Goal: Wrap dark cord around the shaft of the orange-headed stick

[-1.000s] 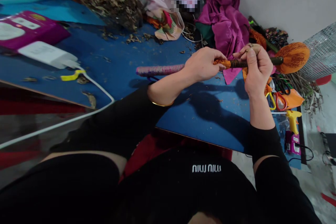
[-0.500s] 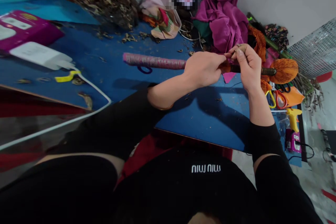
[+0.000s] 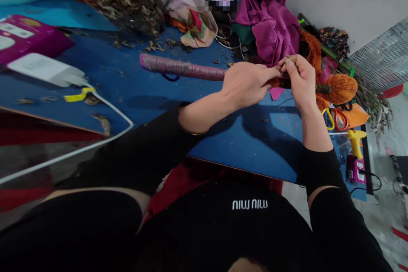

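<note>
A long stick (image 3: 185, 68), bound in pink and grey wrapping at its left end, lies across both hands above the table. Its right end is dark and carries an orange fibrous bulb (image 3: 342, 88). My left hand (image 3: 245, 83) is closed round the middle of the stick, fingertips pointing right. My right hand (image 3: 301, 76) is closed over the dark part, thumb and fingers pinched together just above the stick. What the pinch holds is too small to make out. Orange wrapping shows between the hands, and a pink scrap (image 3: 276, 93) hangs below it.
Dried plant matter (image 3: 121, 0) and magenta cloth (image 3: 267, 17) are heaped along the back of the blue table (image 3: 219, 136). A white charger (image 3: 47, 70) with its cable lies left. Scissors (image 3: 339, 119) and a yellow glue gun (image 3: 356, 142) lie right.
The stick's left end has swung slightly up and left, so the stick slants a little more. Both hands keep nearly the same position and grip.
</note>
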Demonstrator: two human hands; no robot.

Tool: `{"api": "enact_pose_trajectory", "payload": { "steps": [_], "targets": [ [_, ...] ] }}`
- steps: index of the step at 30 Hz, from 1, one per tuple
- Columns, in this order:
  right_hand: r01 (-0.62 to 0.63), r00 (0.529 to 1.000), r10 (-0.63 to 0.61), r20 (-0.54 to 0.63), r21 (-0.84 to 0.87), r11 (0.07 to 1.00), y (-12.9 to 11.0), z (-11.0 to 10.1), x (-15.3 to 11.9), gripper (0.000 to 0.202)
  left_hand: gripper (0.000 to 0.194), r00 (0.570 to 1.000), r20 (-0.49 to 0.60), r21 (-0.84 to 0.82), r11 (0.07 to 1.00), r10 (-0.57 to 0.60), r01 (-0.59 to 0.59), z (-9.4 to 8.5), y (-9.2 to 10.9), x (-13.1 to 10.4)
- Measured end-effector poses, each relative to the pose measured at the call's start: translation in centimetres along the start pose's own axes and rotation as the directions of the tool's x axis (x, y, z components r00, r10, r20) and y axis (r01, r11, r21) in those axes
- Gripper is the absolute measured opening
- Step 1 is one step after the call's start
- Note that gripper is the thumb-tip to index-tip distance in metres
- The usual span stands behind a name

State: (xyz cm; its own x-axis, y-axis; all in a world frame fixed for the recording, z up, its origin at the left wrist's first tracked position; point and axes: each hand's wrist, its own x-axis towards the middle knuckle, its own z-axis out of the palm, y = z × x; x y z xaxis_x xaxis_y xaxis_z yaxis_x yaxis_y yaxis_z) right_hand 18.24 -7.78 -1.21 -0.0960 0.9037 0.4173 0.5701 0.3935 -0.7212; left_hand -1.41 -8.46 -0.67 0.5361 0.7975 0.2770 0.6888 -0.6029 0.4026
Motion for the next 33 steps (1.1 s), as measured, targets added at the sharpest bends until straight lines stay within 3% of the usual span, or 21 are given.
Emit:
{"api": "enact_pose_trajectory", "payload": {
  "steps": [16, 19, 24, 26, 28, 32, 33],
  "targets": [
    [-0.109, 0.994, 0.109, 0.012, 0.16, 0.981, -0.7, -0.1, 0.2, 0.055, 0.042, 0.997, -0.044, 0.032, 0.997, 0.066, -0.064, 0.5, -0.6, 0.1],
    [-0.148, 0.988, 0.153, -0.017, 0.172, 0.974, -1.6, -3.0, 0.3, 0.048, 0.039, 0.997, -0.07, -0.04, 0.999, 0.029, -0.032, -0.1, -1.5, 0.4],
    [-0.195, 0.981, 0.191, 0.043, 0.234, 0.952, -2.0, -11.7, -0.7, 0.041, 0.037, 0.986, -0.097, -0.177, 0.977, -0.139, 0.12, -2.0, -2.9, 1.0],
    [-0.163, 0.979, 0.183, -0.087, 0.202, 0.966, -0.7, -14.8, -1.1, 0.039, 0.036, 0.974, -0.087, -0.202, 0.961, -0.21, 0.189, -3.0, -3.1, 1.0],
    [-0.139, 0.943, 0.182, -0.278, 0.166, 0.976, 1.5, -16.9, -1.1, 0.039, 0.035, 0.969, -0.057, -0.23, 0.947, -0.241, 0.222, -3.9, -3.3, 1.0],
    [-0.102, 0.797, 0.191, -0.574, 0.183, 0.978, 7.6, -18.2, 0.4, 0.049, 0.032, 0.978, 0.061, -0.4, 0.893, -0.199, 0.207, -4.8, -3.9, 1.1],
    [-0.075, 0.826, 0.162, -0.539, 0.18, 0.981, 9.1, -18.2, 1.0, 0.054, 0.031, 0.977, 0.105, -0.455, 0.865, -0.184, 0.212, -4.8, -4.1, 1.2]
  ]
}}
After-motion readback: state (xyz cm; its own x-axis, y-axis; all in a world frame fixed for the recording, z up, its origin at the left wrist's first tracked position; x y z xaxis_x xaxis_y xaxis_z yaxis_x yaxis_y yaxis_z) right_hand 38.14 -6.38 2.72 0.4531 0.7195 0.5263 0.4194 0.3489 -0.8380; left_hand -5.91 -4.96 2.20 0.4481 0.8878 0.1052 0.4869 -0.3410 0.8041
